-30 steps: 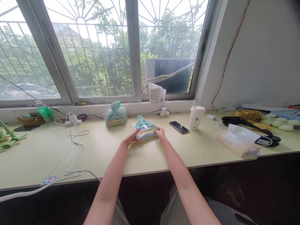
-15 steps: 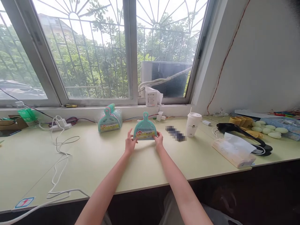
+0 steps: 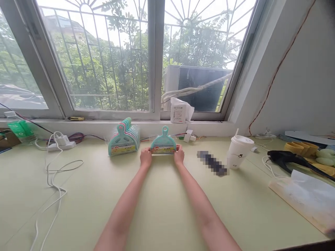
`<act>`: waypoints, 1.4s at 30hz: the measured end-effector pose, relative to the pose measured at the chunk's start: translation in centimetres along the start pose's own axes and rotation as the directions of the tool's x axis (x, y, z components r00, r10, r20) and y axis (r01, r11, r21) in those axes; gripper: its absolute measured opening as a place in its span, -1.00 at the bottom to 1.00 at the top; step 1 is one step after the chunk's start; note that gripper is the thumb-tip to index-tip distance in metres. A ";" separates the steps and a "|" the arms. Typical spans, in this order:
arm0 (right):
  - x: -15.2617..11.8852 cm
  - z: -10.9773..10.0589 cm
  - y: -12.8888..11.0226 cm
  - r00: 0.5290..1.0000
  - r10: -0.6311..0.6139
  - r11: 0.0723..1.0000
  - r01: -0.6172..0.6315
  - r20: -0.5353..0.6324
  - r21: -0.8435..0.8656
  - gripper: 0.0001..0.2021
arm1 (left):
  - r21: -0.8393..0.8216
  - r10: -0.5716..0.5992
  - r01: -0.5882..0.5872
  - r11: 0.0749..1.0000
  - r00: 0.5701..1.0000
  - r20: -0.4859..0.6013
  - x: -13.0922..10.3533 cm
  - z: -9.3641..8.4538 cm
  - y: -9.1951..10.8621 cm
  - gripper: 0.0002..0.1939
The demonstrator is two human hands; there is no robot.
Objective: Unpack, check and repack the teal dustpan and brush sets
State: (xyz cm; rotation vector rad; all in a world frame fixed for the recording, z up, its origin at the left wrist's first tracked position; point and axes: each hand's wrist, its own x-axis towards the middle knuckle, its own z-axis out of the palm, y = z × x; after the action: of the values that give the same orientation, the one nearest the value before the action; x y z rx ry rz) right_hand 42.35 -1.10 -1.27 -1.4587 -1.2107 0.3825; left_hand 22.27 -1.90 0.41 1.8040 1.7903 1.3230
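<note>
A teal dustpan (image 3: 164, 142) with a ring-shaped handle stands upright on the table, a small brush and a yellow label on its front. My left hand (image 3: 146, 157) grips its lower left corner, fingers curled round the edge. At the lower right corner my right hand (image 3: 179, 155) pinches it between thumb and fingers. Just to the left stands a row of similar dustpans (image 3: 122, 141) in clear plastic, teal and pink edges showing one behind another.
A white lidded cup (image 3: 238, 153) with a straw stands to the right, beside a blurred dark object (image 3: 212, 163). A tissue pack (image 3: 300, 198) lies nearer. White cables (image 3: 56, 184) trail across the left. Behind, a wrapped packet (image 3: 179, 111) sits on the windowsill.
My left hand's fingers, raised before, have closed round the dustpan's edge. The dustpan stands farther back, toward the sill. The camera view has moved closer to the table.
</note>
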 end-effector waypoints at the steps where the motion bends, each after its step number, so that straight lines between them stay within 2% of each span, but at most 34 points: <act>1: 0.8 0.7 0.1 1.000 -0.005 1.000 0.005 0.002 -0.029 -0.71 | 0.018 -0.004 0.004 1.000 1.000 -0.019 1.2 0.7 -0.4 -0.78; 6: 4.8 3.9 0.7 0.997 -0.064 0.987 0.069 0.041 -0.146 -0.68 | 0.183 -0.028 0.032 0.983 0.999 -0.027 6.6 3.4 -1.8 -0.71; 12: 9.9 7.5 1.4 0.995 -0.082 0.961 0.065 -0.050 -0.267 -0.66 | 0.451 0.139 -0.133 0.883 0.990 0.019 12.1 6.7 -2.4 -0.76; 15: 11.5 8.8 1.8 0.992 -0.112 0.929 0.085 -0.055 -0.359 -0.64 | 0.510 0.122 -0.122 0.851 0.992 0.033 14.0 8.1 -2.8 -0.71; 18: 12.0 9.3 2.1 0.994 -0.100 0.918 0.077 -0.039 -0.389 -0.61 | 0.487 0.110 -0.121 0.865 0.993 0.052 14.6 8.6 -3.1 -0.65; 22: 11.7 8.8 2.4 0.993 -0.079 0.937 0.045 -0.086 -0.346 -0.54 | 0.409 0.144 -0.125 0.904 0.989 -0.016 14.0 8.4 -3.1 -0.56; 26: 10.6 7.8 2.2 0.998 -0.007 0.943 -0.015 -0.066 -0.332 -0.38 | 0.364 0.175 -0.129 0.922 0.980 -0.095 12.5 7.5 -2.7 -0.53; 30: 8.6 6.3 1.6 0.989 -0.085 0.937 0.038 -0.121 -0.346 -0.31 | 0.357 0.187 -0.132 0.925 0.975 -0.124 10.0 5.9 -2.0 -0.51; 33: 6.9 5.0 1.3 0.956 -0.153 0.937 0.060 -0.250 -0.343 -0.35 | 0.356 0.211 -0.160 0.921 0.971 -0.110 7.9 4.8 -1.6 -0.60; 35: 5.9 4.0 1.1 0.943 -0.171 0.937 0.066 -0.286 -0.343 -0.41 | 0.362 0.226 -0.182 0.914 0.971 -0.083 6.7 4.2 -1.5 -0.67; 37: 5.1 3.2 0.8 0.959 -0.170 0.924 0.075 -0.227 -0.374 -0.48 | 0.368 0.238 -0.211 0.906 0.971 -0.029 5.6 3.8 -1.4 -0.73; 38: 4.6 2.8 0.6 0.974 -0.164 0.909 0.088 -0.154 -0.407 -0.50 | 0.369 0.244 -0.230 0.900 0.970 0.010 5.1 3.6 -1.3 -0.74; 40: 3.6 2.3 0.1 0.989 -0.137 0.858 0.149 0.060 -0.492 -0.55 | 0.371 0.254 -0.271 0.888 0.962 0.097 3.9 3.3 -1.2 -0.77; 42: 2.4 1.9 -0.5 0.951 -0.108 0.786 0.261 0.290 -0.561 -0.59 | 0.371 0.267 -0.312 0.874 0.949 0.168 2.7 3.0 -0.9 -0.77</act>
State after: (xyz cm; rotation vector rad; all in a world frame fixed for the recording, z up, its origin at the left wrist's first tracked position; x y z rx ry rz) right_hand 41.61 1.81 -0.53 -1.8348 -1.7708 0.0311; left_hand 23.40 1.85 -0.78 2.3915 1.8817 0.9705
